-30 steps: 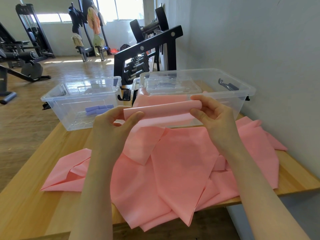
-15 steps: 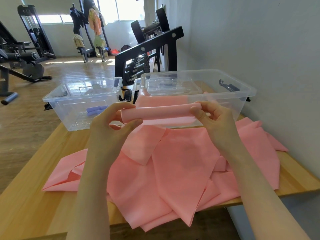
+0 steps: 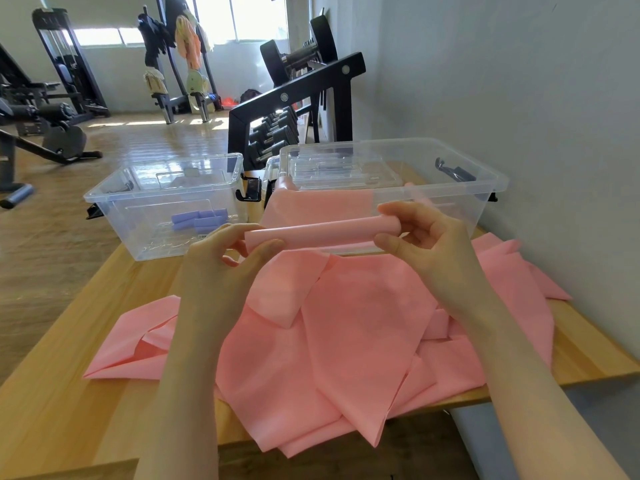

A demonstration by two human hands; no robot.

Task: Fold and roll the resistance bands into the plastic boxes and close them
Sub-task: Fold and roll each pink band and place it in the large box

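Table: light wood table (image 3: 104,323), grain running away from the camera; its near-right edge ends just past the pink sheet, with grey floor below.
Room: a gym with a wood-plank floor (image 3: 52,258), a grey wall (image 3: 519,98) close along the table's right side, a black dumbbell rack (image 3: 294,109) behind the boxes, weight machines and bright windows far back.
Band: pink band (image 3: 346,341), thin, matte and smooth, spread in loose overlapping folds over the middle and right of the table; one pointed corner hangs over the near edge, and its far end runs up against the right box.
Roll: the band's upper end is wound into a tight tube, the roll (image 3: 322,232), held level in the air above the table, just in front of the right box.
Left hand: left hand (image 3: 221,268) pinches the roll's left end, fingers curled round it.
Right hand: right hand (image 3: 429,244) grips the roll's right end between thumb and curled fingers.
Left box: clear plastic left box (image 3: 104,202), open, rectangular, at the table's far-left edge; small purple rolls (image 3: 199,220) lie inside.
Right box: clear right box (image 3: 485,188), open, larger, near the wall, black latches at its ends; a clear lid (image 3: 339,168) lies inside it.
Open room: bare wood to the left of the band and in front of the left box.
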